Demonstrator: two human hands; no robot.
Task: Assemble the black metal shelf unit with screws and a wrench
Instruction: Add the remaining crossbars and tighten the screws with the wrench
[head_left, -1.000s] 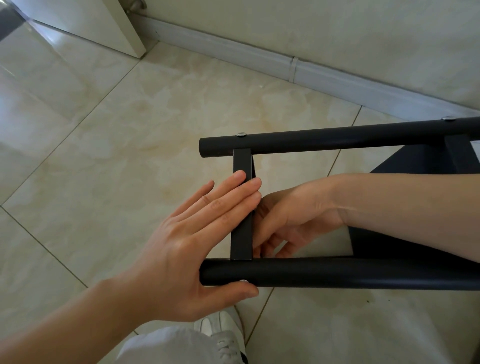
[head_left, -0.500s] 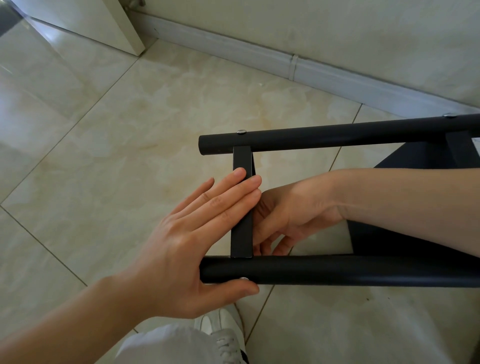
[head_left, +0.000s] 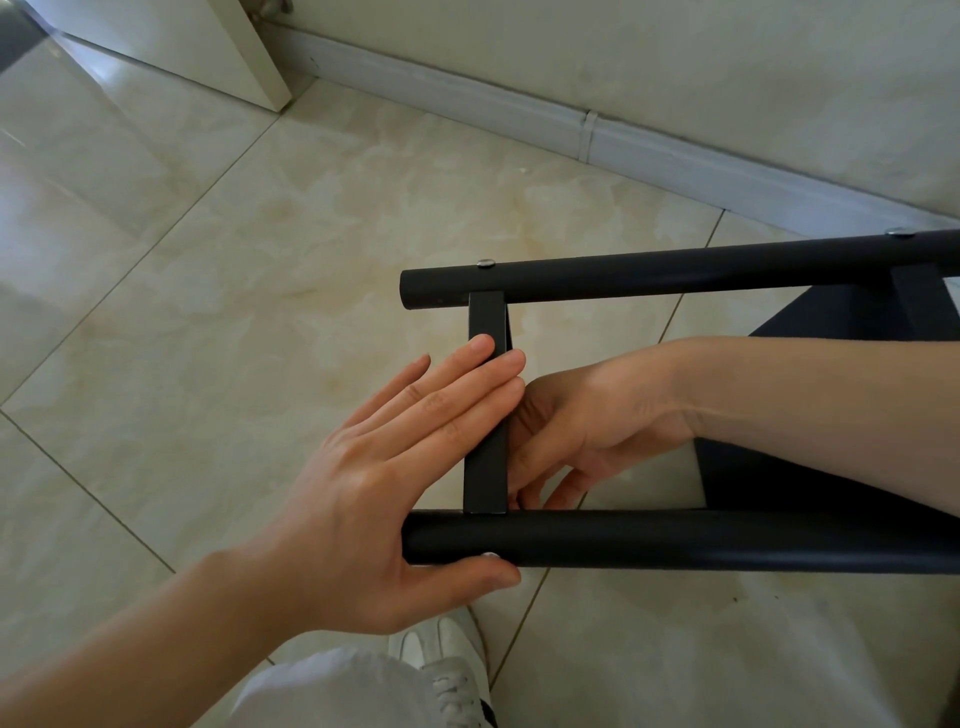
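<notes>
Two hands (head_left: 415, 467) on crossbar (head_left: 485, 467), two tubes (head_left: 675, 540)

Very little has shifted over the last second. The right hand (head_left: 587, 421), tucked behind the flat crossbar (head_left: 485, 410), has worked its fingers a touch lower, so the fingertips (head_left: 519, 499) now sit just above the near black tube (head_left: 675, 540), closer to the joint than before. The right forearm has lifted slightly in the view. The left hand's (head_left: 374, 499) thumb (head_left: 467, 579) has crept a little further along under the near tube, beside the screw head (head_left: 489, 555) there.
</notes>
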